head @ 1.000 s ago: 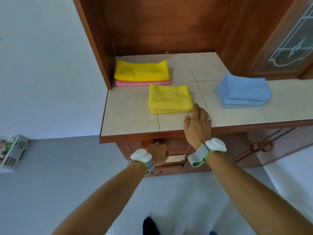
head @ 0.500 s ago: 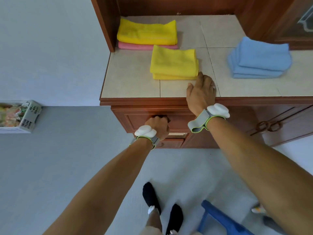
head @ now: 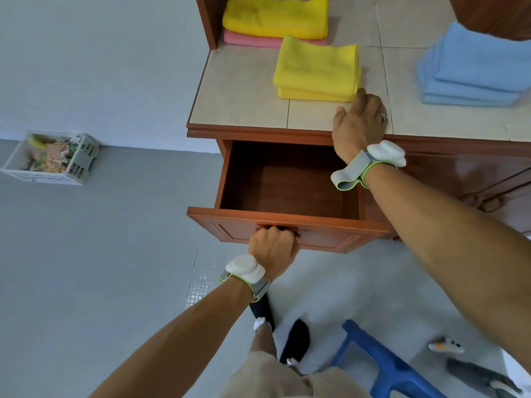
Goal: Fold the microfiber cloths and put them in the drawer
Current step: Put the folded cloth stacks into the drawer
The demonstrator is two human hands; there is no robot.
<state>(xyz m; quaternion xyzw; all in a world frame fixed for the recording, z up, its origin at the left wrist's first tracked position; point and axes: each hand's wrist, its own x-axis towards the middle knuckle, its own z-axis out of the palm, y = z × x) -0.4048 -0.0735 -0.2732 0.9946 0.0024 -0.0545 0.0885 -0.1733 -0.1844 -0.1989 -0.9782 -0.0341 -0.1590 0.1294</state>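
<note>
— Where can a hand drop into the drawer?
— Straight down over its left and middle, where bare wood shows.
— What's in the way?
— 3 things: the countertop lip over the back, the wrist of the right hand across the right back corner, the left hand gripping the front.

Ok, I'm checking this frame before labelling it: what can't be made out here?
Head view only.
Drawer pull: covered by the left hand's grip.
Back right corner of the drawer: behind the right hand's wristband.
Far yellow cloth: cut off by the top edge.
Blue cloths: cut by the right edge, blurred.
Basket contents: too small.
</note>
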